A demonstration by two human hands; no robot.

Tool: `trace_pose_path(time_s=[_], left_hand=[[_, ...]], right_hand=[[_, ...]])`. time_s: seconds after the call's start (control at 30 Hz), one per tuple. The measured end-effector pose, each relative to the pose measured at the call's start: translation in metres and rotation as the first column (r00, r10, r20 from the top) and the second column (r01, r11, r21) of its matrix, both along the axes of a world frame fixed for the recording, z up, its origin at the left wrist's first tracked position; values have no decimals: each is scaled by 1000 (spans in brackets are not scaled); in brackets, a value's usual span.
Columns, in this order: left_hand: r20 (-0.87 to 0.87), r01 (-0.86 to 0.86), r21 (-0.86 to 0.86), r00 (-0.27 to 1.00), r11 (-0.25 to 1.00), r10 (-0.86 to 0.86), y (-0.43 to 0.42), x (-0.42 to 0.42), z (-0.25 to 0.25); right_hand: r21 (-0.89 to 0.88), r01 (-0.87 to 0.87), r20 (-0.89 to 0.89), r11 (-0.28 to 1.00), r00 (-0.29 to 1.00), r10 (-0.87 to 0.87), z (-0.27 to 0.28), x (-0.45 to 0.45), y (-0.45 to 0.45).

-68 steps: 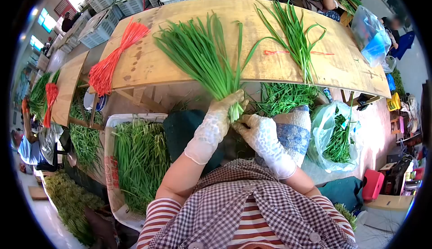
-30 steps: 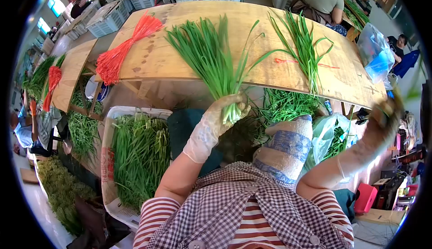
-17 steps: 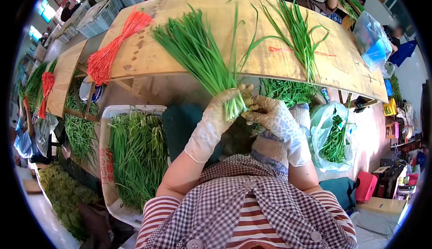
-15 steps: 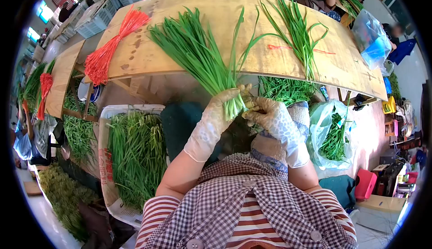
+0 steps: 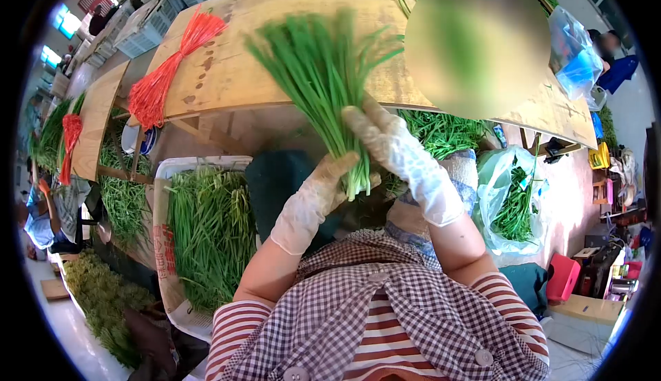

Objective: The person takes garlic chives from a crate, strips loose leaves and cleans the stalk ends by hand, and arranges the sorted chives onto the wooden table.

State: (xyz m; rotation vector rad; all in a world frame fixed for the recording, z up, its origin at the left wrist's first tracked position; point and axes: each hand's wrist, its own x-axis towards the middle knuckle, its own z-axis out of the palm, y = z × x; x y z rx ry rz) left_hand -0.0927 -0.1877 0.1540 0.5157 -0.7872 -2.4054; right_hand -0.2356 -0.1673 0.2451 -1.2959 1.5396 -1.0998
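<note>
Green stalks fan out over the table, pale ends poking below the left hand clasped around them; the right hand, fingers extended, sits beside them, just above that grip.

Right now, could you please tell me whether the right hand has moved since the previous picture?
Yes, the right hand has moved forward and leftward: its fingertips were short of the front edge of the table and now reach it.

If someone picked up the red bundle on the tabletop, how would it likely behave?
The red bundle is probably light for its size, being made of thin strands. Gathered at its narrow waist but fanned out at both ends, it would likely flop and splay.
</note>
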Motion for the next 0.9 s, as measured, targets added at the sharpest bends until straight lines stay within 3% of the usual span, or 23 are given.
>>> trace_pose_path(time_s=[0.03, 0.07, 0.1, 0.13, 0.17, 0.2, 0.23, 0.3, 0.37, 0.4, 0.47, 0.5, 0.53, 0.57, 0.63, 0.73, 0.77, 0.8, 0.83, 0.9], left_hand=[[65, 12, -40, 998, 999, -9, -2, 5, -5], [128, 25, -81, 992, 996, -14, -3, 9, -6], [118, -235, 37, 966, 971, 230, 7, -6, 14], [103, -195, -2, 976, 981, 195, 3, 0, 16], [89, -154, -44, 983, 987, 158, -2, 9, 19], [76, -113, -89, 990, 990, 119, -9, 15, 22], [122, -64, -218, 988, 974, 92, -18, 17, 29], [131, 17, -383, 991, 923, 35, -35, 19, 67], [152, 6, -578, 983, 816, 100, -59, 9, 87], [160, 19, -715, 978, 699, 137, -73, 1, 104], [206, 53, -870, 943, 491, 262, -104, -10, 113], [217, 79, -923, 916, 376, 338, -122, -17, 113], [224, 117, -957, 878, 264, 424, -150, -29, 84], [220, 164, -974, 832, 154, 508, -171, -39, 56], [155, 39, -959, 901, 281, 405, -190, -61, 4], [214, 18, -948, 776, 318, 593, -136, -55, 50], [73, -236, -893, 764, 383, 641, -114, -67, 53], [-233, -459, -380, 888, 803, 397, -121, -82, 37], [-553, -300, 340, 703, 891, 448, -128, -96, 21], [-379, -483, 74, 795, 872, 473, -117, -94, 19]], right_hand=[[64, -77, -49, 995, 996, 80, 15, 8, -2], [-26, -59, -373, 998, 927, 45, -3, 20, -13], [-85, -118, -512, 989, 857, 58, -14, 32, -15], [-136, -184, -640, 974, 766, 55, -19, 40, -16], [-106, -167, -411, 980, 905, 110, -2, 35, -14], [-71, -161, -151, 984, 977, 149, 14, 27, -13], [-113, -127, -20, 985, 992, 126, 6, 18, -19], [-191, -52, 243, 980, 965, 98, -12, 0, -31], [-230, -222, 346, 947, 891, 293, 6, -15, -45], [-270, -256, 441, 928, 824, 356, 32, -15, -44], [-388, -194, 207, 901, 934, 290, 58, -19, -60], [-228, -198, 164, 953, 957, 238, 74, -21, -65], [-277, -194, 352, 941, 891, 287, 70, -20, -70], [-326, -189, 167, 926, 953, 253, 55, -23, -81], [-414, -204, -200, 887, 971, 130, 16, -30, -107], [-466, 140, -46, 873, 982, -182, -5, -19, -118], [-454, 247, 157, 856, 968, -196, -6, -11, -121], [-430, 306, 215, 849, 948, -233, -5, -4, -120], [-418, 312, 156, 853, 950, -272, -1, 4, -118], [-344, 270, 74, 899, 962, -261, 18, 7, -108]])
